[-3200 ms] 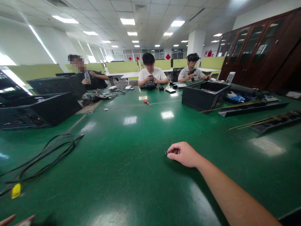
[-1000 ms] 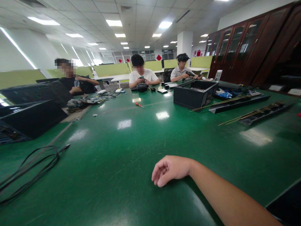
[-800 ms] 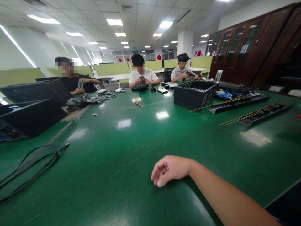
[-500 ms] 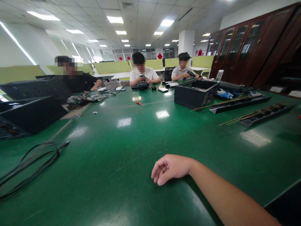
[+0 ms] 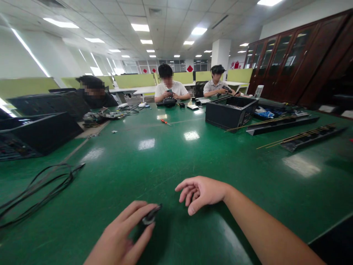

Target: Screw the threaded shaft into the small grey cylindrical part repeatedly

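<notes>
Note the state of work at the near middle of the glossy green counter (image 5: pixel 132 167). Your left hand (image 5: pixel 121 233) has its thumb and fingers clamped on a small black piece with a pale, shiny patch (image 5: pixel 150 218); blur hides its exact form. The piece is therefore gripped but not yet released, and whether it touches the counter cannot be told. Your right hand (image 5: pixel 202 191), near the piece on its right, has its fingers curved and apart, with nothing visible between them; it is not yet in contact with the piece. Treat the grip as made on the left side only: no setting down or joining of the piece shows as done. Other items lie well apart from both hands: the looped black cables (image 5: pixel 70 177) at left, not in use; the small screwdriver with an orange handle (image 5: pixel 164 121) at the far middle, untouched; the open-topped black metal case (image 5: pixel 220 117) at far right; and the wide black metal case (image 5: pixel 60 133) at far left. Neither of your hands is on either case.
</notes>
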